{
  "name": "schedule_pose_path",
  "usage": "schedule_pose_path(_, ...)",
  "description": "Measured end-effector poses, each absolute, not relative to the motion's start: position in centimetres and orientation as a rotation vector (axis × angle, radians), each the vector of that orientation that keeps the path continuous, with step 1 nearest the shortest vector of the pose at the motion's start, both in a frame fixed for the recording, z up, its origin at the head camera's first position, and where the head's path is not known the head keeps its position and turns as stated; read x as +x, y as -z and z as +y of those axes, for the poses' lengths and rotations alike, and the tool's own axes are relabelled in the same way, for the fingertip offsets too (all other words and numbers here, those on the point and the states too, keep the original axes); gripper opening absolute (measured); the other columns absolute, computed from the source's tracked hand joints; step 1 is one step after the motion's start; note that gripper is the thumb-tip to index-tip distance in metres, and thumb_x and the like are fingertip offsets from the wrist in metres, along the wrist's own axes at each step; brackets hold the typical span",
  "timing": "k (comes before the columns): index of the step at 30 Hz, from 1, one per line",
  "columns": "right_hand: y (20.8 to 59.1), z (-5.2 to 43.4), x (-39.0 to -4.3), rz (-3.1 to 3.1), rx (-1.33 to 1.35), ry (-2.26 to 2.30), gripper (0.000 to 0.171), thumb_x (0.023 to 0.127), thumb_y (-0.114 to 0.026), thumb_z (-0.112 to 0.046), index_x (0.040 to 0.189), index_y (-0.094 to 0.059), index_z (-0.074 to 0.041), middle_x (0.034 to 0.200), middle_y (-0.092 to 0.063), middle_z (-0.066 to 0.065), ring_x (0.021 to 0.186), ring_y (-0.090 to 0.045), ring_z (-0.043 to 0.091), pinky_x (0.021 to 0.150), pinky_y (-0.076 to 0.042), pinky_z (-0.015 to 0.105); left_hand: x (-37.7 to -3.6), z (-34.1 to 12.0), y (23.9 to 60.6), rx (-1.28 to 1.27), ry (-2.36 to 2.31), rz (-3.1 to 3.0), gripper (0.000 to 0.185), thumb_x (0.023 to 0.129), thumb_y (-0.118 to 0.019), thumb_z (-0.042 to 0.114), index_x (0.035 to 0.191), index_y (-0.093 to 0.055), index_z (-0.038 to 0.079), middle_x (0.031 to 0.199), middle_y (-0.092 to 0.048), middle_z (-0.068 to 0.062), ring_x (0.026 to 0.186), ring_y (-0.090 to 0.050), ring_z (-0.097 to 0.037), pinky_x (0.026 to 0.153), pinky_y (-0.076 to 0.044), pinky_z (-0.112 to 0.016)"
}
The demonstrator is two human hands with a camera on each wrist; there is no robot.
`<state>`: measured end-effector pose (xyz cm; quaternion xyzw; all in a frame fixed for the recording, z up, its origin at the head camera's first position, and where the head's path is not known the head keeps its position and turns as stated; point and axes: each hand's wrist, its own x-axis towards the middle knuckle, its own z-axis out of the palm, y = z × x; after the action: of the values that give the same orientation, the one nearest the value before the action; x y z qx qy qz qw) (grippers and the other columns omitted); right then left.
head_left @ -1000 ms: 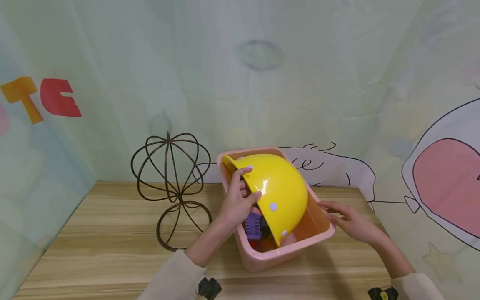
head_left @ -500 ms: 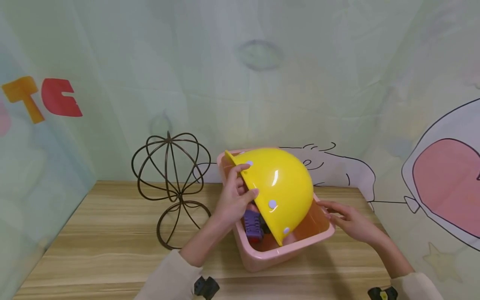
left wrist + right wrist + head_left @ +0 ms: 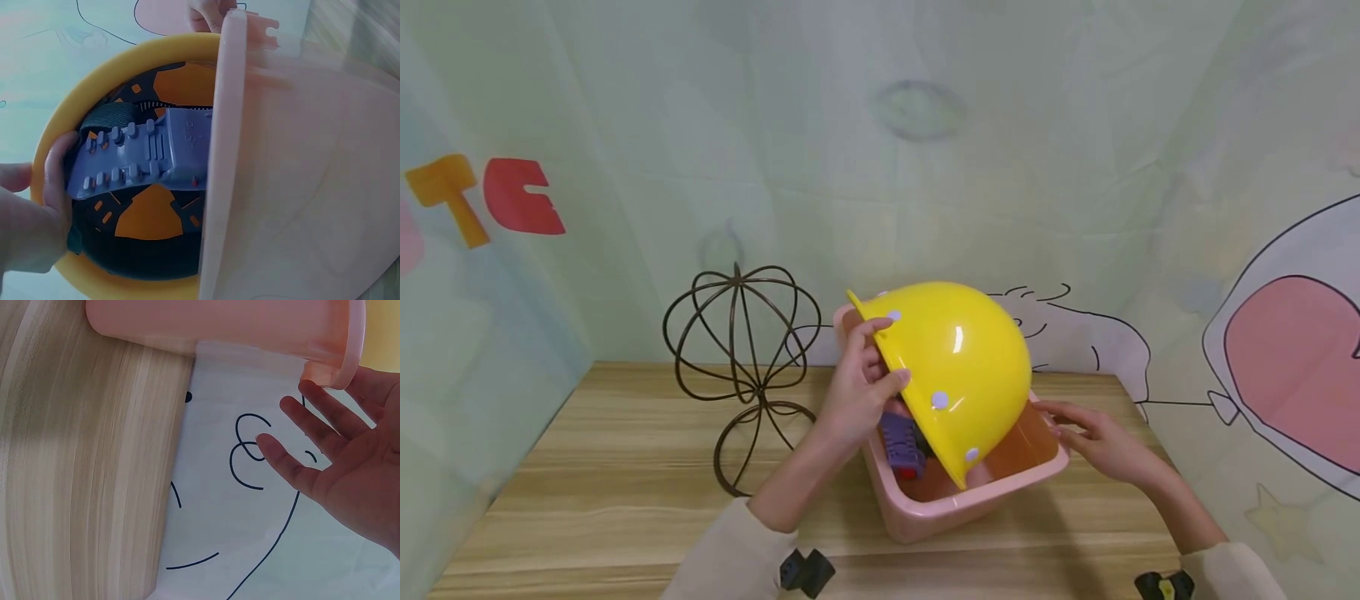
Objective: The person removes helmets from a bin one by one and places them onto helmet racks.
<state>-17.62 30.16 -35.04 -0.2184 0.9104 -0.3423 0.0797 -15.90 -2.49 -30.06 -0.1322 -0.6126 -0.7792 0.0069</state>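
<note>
My left hand [image 3: 859,390] pinches the brim of a yellow toy hard hat [image 3: 962,358], tilted up over a pink plastic bin [image 3: 925,527]. In the left wrist view, the hat's hollow faces the camera, showing a dark harness and strap [image 3: 150,265]. A purple ridged plastic piece [image 3: 901,440] with a red spot lies in the bin behind the hat; it overlaps the hollow in the left wrist view. My right hand [image 3: 1101,442] holds the bin's right rim, thumb over the edge and other fingers loosely extended outside, as in the right wrist view.
A dark wire stand [image 3: 739,333] with a rounded cage top stands left of the bin, close to my left forearm. Everything sits on a wood-grain table [image 3: 625,467]. A printed cloth backdrop [image 3: 820,167] rises behind and on both sides.
My left hand has raised the hard hat slightly up and to the right, so its crown sticks out higher above the bin. The right hand and bin have stayed in place.
</note>
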Motion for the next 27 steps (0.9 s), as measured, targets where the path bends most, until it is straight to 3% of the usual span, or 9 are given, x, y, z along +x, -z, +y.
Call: schedule_pose_path(27,34.8,30.2,-17.6,2.731,-0.693,1.036,0.038,0.094,-0.052,-0.005,0.132,-0.050,-0.003,0.131,-0.049,0.023,0.114,-0.050,0.042,0.082,-0.051,0.051,-15.2,-4.1,28.5,-0.404,2.469,-1.798,0.057,0.086,-0.047,-0.016,0.135,-0.030,0.008,0.119,-0.051,-0.023,0.081,-0.059,-0.024,0.054,-0.054,-0.027)
